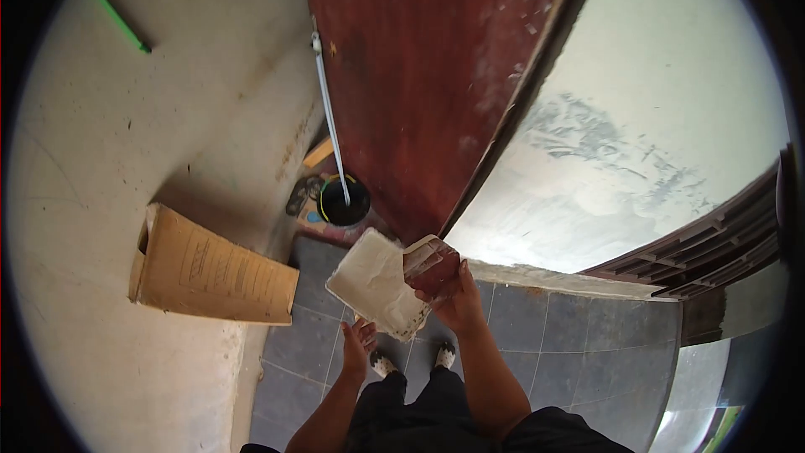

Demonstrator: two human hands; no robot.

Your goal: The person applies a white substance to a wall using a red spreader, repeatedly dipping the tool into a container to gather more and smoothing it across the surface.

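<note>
My left hand [358, 346] is closed just under the near edge of a pale square plasterer's hawk [369, 273], around its handle, which is mostly hidden. Wet white plaster coats the top of the hawk, thicker and ragged along its right and lower rim. My right hand [459, 306] grips a flat trowel [433, 270], thumb along its right side. Its blade looks reddish-brown and shiny, with whitish smears near the upper edge. The trowel's left edge overlaps the hawk's upper right side in this view.
Ahead is a dark red door panel [419, 75]. A black bucket [356, 201] with a pale pole [327, 109] stands at its foot. A cardboard box [218, 268] sits at left. On the right, the white wall [654, 101] has grey patches. Grey tiles [537, 327] cover the floor.
</note>
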